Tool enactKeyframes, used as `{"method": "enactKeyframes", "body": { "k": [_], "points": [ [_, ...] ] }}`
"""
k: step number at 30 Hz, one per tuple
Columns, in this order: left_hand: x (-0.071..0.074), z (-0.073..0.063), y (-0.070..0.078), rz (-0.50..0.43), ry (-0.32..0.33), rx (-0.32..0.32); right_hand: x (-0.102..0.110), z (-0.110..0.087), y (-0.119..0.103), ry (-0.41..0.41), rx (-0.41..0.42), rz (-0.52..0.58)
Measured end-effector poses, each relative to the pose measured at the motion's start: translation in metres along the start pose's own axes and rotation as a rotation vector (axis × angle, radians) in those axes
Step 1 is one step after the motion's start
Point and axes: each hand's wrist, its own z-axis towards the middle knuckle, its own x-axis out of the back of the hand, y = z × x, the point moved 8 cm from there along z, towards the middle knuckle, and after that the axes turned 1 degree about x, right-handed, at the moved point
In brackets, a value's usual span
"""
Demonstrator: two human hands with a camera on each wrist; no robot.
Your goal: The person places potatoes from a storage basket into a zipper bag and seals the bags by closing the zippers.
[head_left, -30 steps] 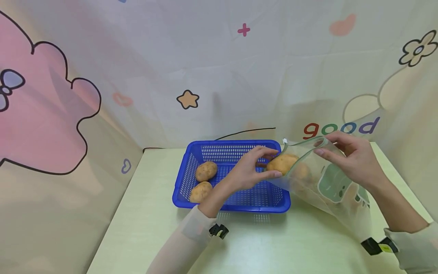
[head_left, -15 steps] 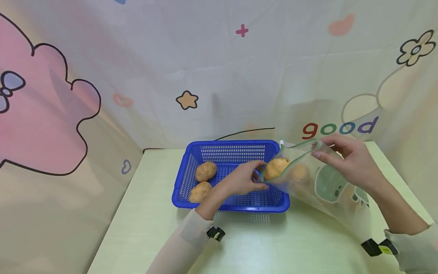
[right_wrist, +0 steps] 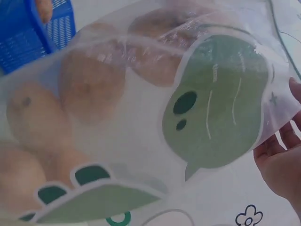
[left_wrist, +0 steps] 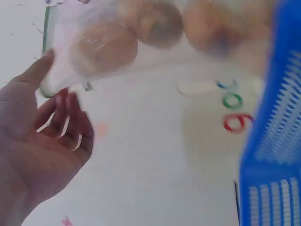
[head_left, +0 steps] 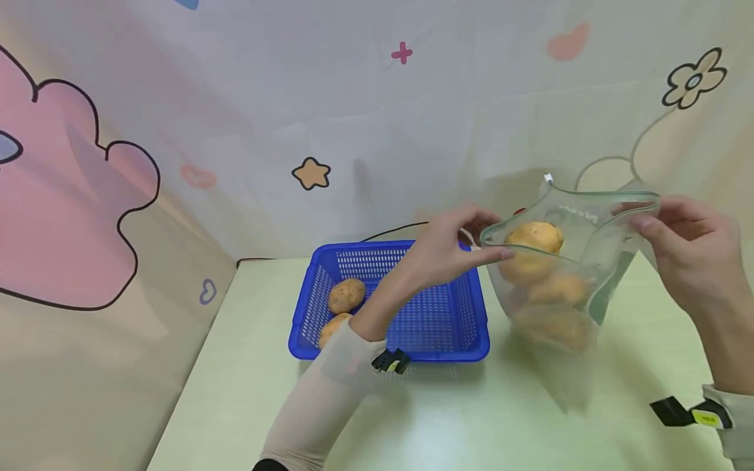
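Note:
A translucent zip bag (head_left: 609, 278) with green-edged rim and green prints hangs open-mouthed between both hands, several potatoes inside. The topmost potato (head_left: 537, 237) shows through the mouth. My left hand (head_left: 450, 245) pinches the left end of the rim, thumb in front and fingers behind. At the opposite end, my right hand (head_left: 695, 248) pinches the rim between thumb and fingers. Through the bag wall in the right wrist view, potatoes (right_wrist: 94, 84) are heaped toward the bottom. A blue plastic basket (head_left: 483, 320) stands left of the bag.
Two potatoes, one further back (head_left: 346, 296) and one nearer (head_left: 334, 328), lie at the basket's left side; my left sleeve partly covers the nearer one. The pale green table (head_left: 247, 392) ends at a printed cloth backdrop (head_left: 265, 98). A white zip slider (head_left: 548, 178) sits on the bag's rim.
The potato my left hand was pushing in at the mouth is inside the bag. Left hand now grips the rim; both hands have raised the bag, more upright, and moved it right.

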Motion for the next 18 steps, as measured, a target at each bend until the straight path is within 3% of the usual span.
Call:
{"method": "enactKeyframes", "body": {
  "k": [2,4,8,11,18],
  "points": [
    [-0.003,0.007,0.010,-0.049,0.060,-0.013,0.005,-0.002,-0.003,0.010,0.021,0.118],
    [-0.013,0.011,0.013,-0.104,0.089,0.003,0.007,-0.007,0.000,0.026,0.016,0.165],
    [-0.041,0.011,-0.003,-0.114,0.078,0.124,0.010,-0.021,0.013,0.061,-0.020,0.152],
    [-0.053,0.008,-0.017,-0.078,0.076,0.197,0.013,-0.027,0.019,0.101,-0.039,0.147],
    [-0.049,0.012,-0.023,-0.174,0.101,0.142,0.013,-0.018,0.016,0.126,-0.025,0.190]
  ]
}}
